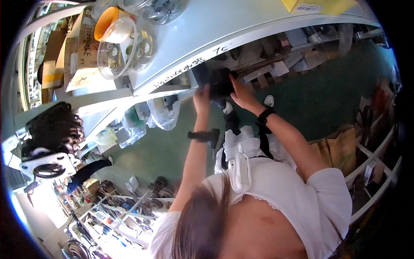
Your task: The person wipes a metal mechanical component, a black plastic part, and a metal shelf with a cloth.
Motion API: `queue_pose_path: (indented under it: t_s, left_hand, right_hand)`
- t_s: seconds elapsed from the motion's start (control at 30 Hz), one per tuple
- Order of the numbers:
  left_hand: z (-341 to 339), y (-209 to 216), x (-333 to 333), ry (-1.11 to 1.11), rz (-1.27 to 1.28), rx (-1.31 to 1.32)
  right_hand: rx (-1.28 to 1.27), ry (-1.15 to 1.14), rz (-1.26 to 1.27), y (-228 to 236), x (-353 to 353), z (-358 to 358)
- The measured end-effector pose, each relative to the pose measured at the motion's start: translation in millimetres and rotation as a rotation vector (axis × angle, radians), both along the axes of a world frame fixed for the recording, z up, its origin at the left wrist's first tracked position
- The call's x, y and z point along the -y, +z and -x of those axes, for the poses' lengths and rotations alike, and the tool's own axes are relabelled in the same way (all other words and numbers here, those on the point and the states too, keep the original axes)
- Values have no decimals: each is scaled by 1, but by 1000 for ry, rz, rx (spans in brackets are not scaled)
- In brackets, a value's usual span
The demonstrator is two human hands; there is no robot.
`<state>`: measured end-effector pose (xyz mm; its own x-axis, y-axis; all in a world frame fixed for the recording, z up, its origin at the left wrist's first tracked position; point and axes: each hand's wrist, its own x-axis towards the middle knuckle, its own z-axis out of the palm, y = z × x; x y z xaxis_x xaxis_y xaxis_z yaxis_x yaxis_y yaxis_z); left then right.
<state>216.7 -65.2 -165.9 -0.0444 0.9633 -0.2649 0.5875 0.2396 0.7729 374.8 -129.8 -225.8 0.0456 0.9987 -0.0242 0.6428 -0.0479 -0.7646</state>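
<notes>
A dark, blocky object [221,83] is between my two hands, just below the edge of the grey shelf [202,45]. Shadow hides its details, so its exact kind does not show. My left hand [201,100] grips its near left side, thumb pointing up along it. On the right side, my right hand [243,96] is closed against it, with a fingertip near its upper right corner. Both wrists carry black bands. Another dark panel-like shape [200,74] lies beside the object, partly under the shelf edge.
Clear plastic tubs [118,49] with metal rings and an orange cup [105,22] stand on the shelf. A cardboard box [82,49] is at far left, above black parts with a metal flange [49,167]. Plastic bags [164,113] hang below. Brown sacks [336,149] are at right.
</notes>
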Motion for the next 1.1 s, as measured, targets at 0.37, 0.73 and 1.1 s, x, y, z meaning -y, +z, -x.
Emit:
queue_pose_path:
  t_s: [0.37,0.73,1.1]
  left_hand:
    - [-8,-31,71,335,67,204]
    - [30,-5,-8,-14,66,73]
    - [24,-13,-20,-199,182,181]
  right_hand:
    - [265,197,45,13,9,-9]
    - [112,20,22,-11,-19,62]
    - [558,-374,13,-3,-10,37]
